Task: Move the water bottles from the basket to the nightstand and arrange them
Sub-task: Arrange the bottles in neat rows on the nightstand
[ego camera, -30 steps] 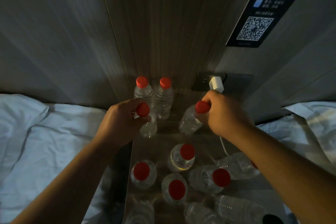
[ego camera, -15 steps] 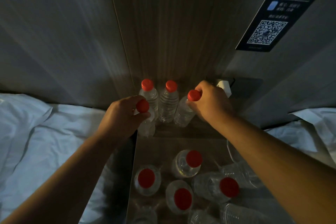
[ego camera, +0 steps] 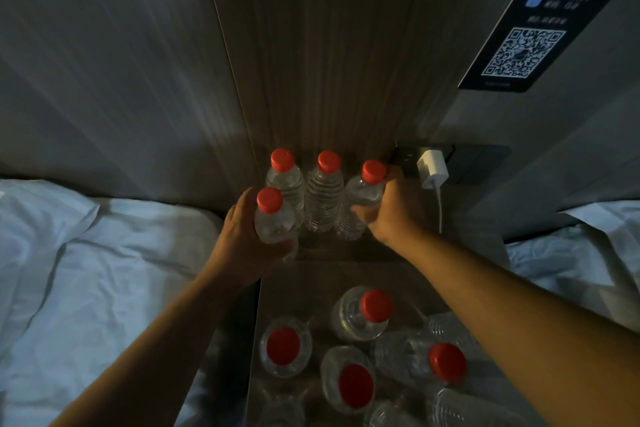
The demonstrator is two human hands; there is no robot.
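Two clear, red-capped water bottles [ego camera: 322, 189] stand upright side by side against the wood wall panel at the back of the nightstand [ego camera: 329, 251]. My right hand [ego camera: 393, 210] grips a third bottle [ego camera: 363, 198] beside them, on their right and slightly tilted. My left hand [ego camera: 247, 236] holds a fourth bottle [ego camera: 273, 218] in front of the left one. Below, a clear basket [ego camera: 263, 291] holds several more red-capped bottles [ego camera: 360, 314], some upright and some lying down.
A white charger [ego camera: 433, 168] is plugged into a dark wall socket right of the bottles, its cable [ego camera: 440, 208] hanging down. White bedding [ego camera: 86, 270] lies left, and more bedding [ego camera: 571, 246] right. A QR-code sign [ego camera: 533, 31] hangs on the wall.
My right hand has brought its bottle back beside the two standing ones and slid from the cap down to the body. My left hand's bottle stayed in front of the left one.
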